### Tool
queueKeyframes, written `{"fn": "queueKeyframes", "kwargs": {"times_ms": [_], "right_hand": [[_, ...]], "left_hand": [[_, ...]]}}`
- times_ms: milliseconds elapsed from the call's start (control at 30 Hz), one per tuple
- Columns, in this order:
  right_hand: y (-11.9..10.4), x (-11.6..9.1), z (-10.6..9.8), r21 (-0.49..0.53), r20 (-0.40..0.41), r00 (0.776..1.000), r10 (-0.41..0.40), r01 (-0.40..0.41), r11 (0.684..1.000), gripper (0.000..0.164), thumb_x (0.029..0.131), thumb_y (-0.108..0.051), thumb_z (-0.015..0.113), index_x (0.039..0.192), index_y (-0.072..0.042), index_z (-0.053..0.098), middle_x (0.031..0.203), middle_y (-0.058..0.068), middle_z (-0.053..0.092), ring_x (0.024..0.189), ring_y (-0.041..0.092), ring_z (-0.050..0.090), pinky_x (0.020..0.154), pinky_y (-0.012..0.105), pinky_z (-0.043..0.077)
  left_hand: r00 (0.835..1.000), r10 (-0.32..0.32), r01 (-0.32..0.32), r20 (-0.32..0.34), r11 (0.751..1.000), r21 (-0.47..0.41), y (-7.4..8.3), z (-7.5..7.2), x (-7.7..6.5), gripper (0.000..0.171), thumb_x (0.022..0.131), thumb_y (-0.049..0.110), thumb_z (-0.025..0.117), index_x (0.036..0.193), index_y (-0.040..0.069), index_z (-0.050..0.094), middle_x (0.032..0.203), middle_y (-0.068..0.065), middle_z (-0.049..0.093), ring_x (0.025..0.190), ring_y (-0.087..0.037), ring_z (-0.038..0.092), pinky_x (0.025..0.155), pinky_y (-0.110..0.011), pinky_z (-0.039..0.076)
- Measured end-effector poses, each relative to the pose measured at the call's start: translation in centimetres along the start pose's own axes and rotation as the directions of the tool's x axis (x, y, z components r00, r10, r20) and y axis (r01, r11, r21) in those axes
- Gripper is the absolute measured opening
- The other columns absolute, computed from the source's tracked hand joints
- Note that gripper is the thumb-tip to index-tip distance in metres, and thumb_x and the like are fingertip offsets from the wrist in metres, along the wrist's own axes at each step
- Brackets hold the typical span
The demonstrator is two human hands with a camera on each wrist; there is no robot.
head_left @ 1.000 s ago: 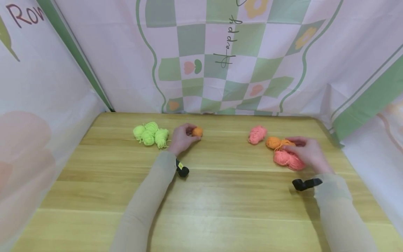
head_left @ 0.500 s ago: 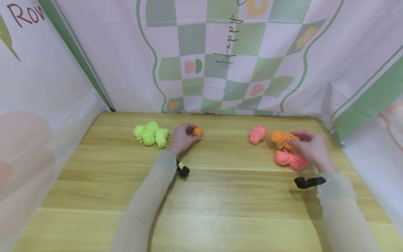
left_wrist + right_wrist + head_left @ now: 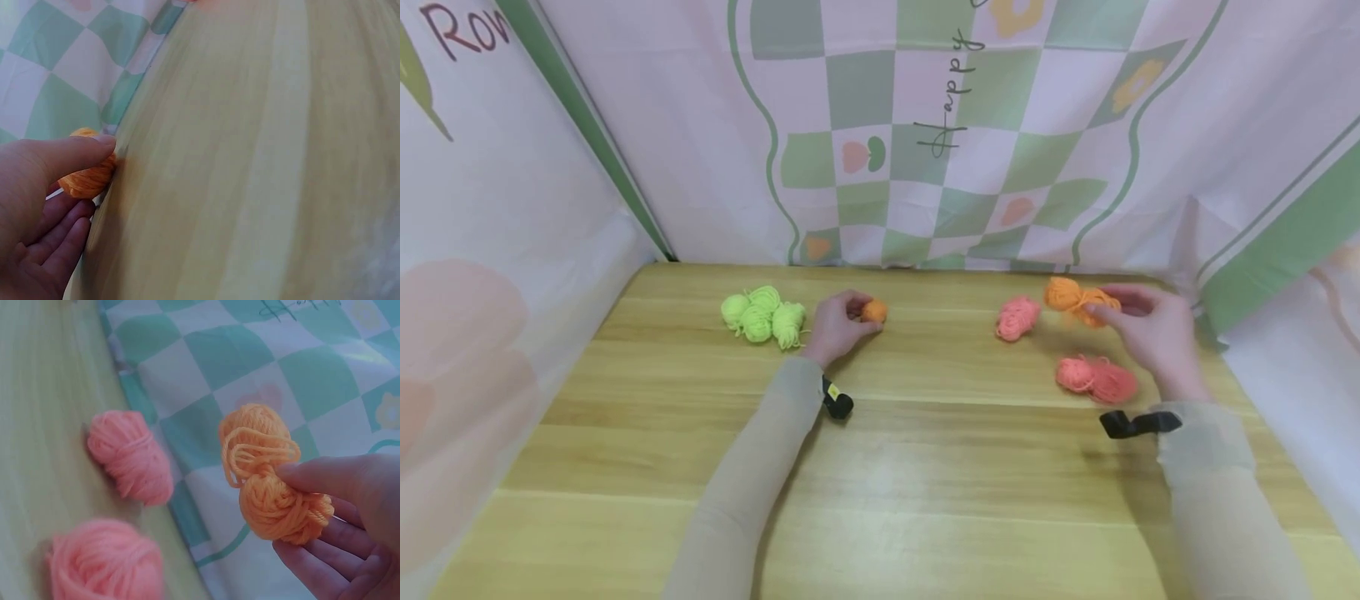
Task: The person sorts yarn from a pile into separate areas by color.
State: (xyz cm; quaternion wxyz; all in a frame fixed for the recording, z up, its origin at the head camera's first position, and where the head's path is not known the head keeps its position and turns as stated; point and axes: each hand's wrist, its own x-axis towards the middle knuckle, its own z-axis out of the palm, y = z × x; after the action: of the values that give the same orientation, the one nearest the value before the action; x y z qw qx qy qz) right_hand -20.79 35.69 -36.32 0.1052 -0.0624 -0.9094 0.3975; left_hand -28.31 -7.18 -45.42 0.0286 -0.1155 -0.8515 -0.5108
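My left hand [image 3: 841, 327] holds a small orange ball of yarn [image 3: 874, 312] at the table's back, thumb on its near side; in the left wrist view the yarn sits low by the tabletop. Raised above the table on the right, my right hand [image 3: 1157, 333] pinches a bundle of orange yarn [image 3: 269, 481] between thumb and fingers. Two wound lumps with loose loops show in that bundle in the right wrist view. Below it on the table lies a pink yarn bundle [image 3: 1097, 379], and a smaller pink yarn skein [image 3: 1018, 318] lies to its left.
Several lime-green yarn balls [image 3: 760, 315] lie grouped left of my left hand. Behind the wooden table [image 3: 880, 467] hangs a green-and-white checked cloth [image 3: 917, 158]. White cloth walls [image 3: 542, 233] also stand at both sides.
My right hand has lifted the orange yarn bundle off the spot beside the pink bundle, moving up and slightly right. The left hand has stayed with the small orange ball.
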Motion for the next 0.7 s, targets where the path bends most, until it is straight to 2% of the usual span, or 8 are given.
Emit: {"fn": "queueKeyframes", "kwargs": {"times_ms": [100, 300, 467, 600, 700], "right_hand": [[-1.1, 0.2, 0.0, 0.026, -0.020, 1.000, -0.013, 0.014, 1.000, 0.061, 0.090, -0.048, 0.076, 0.133, -0.006, 0.065, 0.117, -0.001, 0.070, 0.092, -0.006, 0.059, 0.075, 0.007, 0.049], [-3.0, 0.1, 0.4, 0.099, -0.018, 1.000, -0.017, 0.018, 0.995, 0.061, 0.088, -0.045, 0.078, 0.133, -0.005, 0.066, 0.120, 0.002, 0.071, 0.093, -0.007, 0.062, 0.075, 0.007, 0.050], [-4.0, -0.2, 1.4, 0.168, -0.015, 0.999, -0.037, 0.039, 0.985, 0.057, 0.088, -0.039, 0.080, 0.130, -0.003, 0.068, 0.105, -0.015, 0.070, 0.091, -0.005, 0.065, 0.076, 0.009, 0.052], [-4.2, -0.3, 2.2, 0.150, -0.006, 0.998, -0.066, 0.066, 0.987, 0.056, 0.088, -0.040, 0.080, 0.129, -0.003, 0.068, 0.100, -0.020, 0.069, 0.091, -0.005, 0.064, 0.075, 0.009, 0.052], [-4.3, -0.4, 2.6, 0.136, 0.011, 0.998, -0.067, 0.065, 0.989, 0.056, 0.088, -0.042, 0.079, 0.128, -0.004, 0.068, 0.100, -0.018, 0.069, 0.091, -0.004, 0.064, 0.075, 0.009, 0.052]], "left_hand": [[1.000, 0.004, -0.004, 0.000, 1.000, 0.007, 0.0, 0.0, 0.1, 0.045, 0.081, 0.011, 0.088, 0.120, 0.001, 0.068, 0.113, -0.013, 0.071, 0.102, -0.023, 0.066, 0.091, -0.030, 0.053], [1.000, 0.002, -0.002, -0.006, 1.000, 0.016, 0.0, 0.0, 0.1, 0.045, 0.081, 0.012, 0.089, 0.120, 0.001, 0.068, 0.112, -0.013, 0.071, 0.102, -0.023, 0.066, 0.091, -0.030, 0.053], [1.000, 0.009, -0.009, -0.012, 1.000, 0.013, -0.1, 0.1, 0.1, 0.046, 0.080, 0.012, 0.089, 0.120, 0.000, 0.068, 0.113, -0.013, 0.071, 0.102, -0.024, 0.066, 0.091, -0.031, 0.054], [1.000, 0.007, -0.007, -0.012, 1.000, 0.004, -0.2, 0.1, 0.1, 0.046, 0.080, 0.011, 0.089, 0.119, 0.000, 0.068, 0.112, -0.013, 0.071, 0.102, -0.024, 0.067, 0.091, -0.031, 0.054], [1.000, 0.011, -0.011, -0.013, 1.000, 0.000, -0.2, 0.1, 0.1, 0.046, 0.080, 0.011, 0.089, 0.119, 0.000, 0.068, 0.111, -0.014, 0.072, 0.101, -0.024, 0.067, 0.091, -0.031, 0.054]]}}
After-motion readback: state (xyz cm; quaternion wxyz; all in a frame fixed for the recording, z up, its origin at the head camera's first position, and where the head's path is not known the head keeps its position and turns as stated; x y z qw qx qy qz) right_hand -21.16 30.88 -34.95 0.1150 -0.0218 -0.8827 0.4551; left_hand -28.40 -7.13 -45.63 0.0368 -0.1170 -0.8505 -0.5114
